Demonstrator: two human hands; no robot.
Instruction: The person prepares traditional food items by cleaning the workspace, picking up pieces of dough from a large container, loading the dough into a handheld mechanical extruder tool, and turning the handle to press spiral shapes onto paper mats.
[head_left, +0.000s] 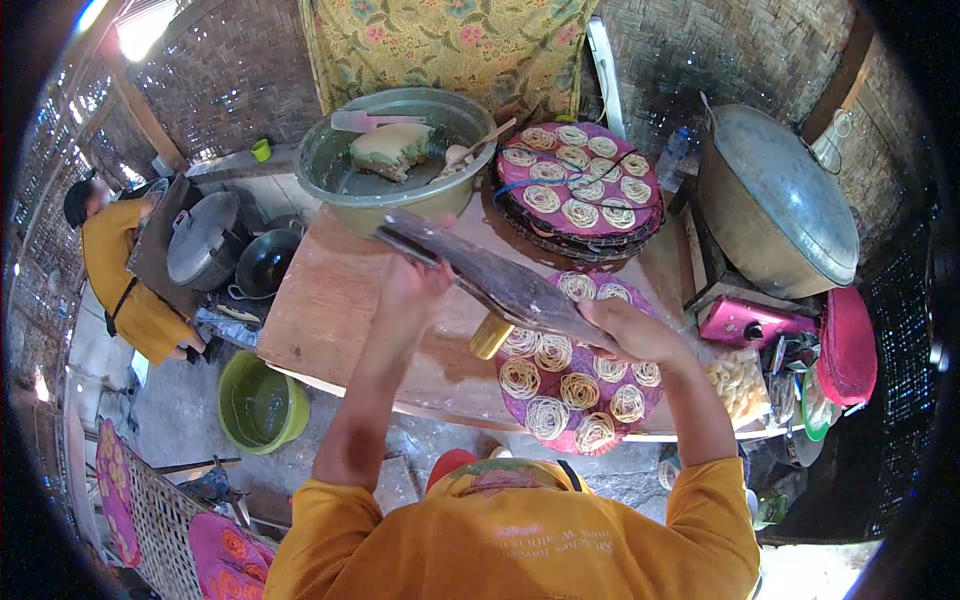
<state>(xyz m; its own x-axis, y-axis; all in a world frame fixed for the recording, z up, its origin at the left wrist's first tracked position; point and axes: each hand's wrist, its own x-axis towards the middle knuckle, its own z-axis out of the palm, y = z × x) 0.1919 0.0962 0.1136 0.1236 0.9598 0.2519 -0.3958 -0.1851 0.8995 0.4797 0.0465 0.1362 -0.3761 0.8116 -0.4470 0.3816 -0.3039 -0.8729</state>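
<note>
A long dark wooden hand press (495, 274) is held up in both hands over the table, tilted down to the right. My left hand (420, 281) grips its left end, fingers partly hidden behind the wood. At the other end my right hand (630, 326) is closed around it. A gold-coloured metal cylinder (492, 336) sticks out below the press. Underneath, near the table's front edge, lies a round pink mat (536, 431) with several coils of pale noodle-like strands (579, 390). The press and my right arm cover part of it.
A large basin (315, 184) with a block of dough (390, 150) stands behind the press. Beside it are stacked round trays (577, 244) bearing more coils. On the right, a big lidded pot (772, 202) stands near a pink stove (750, 322). Another person (127, 262) is at far left.
</note>
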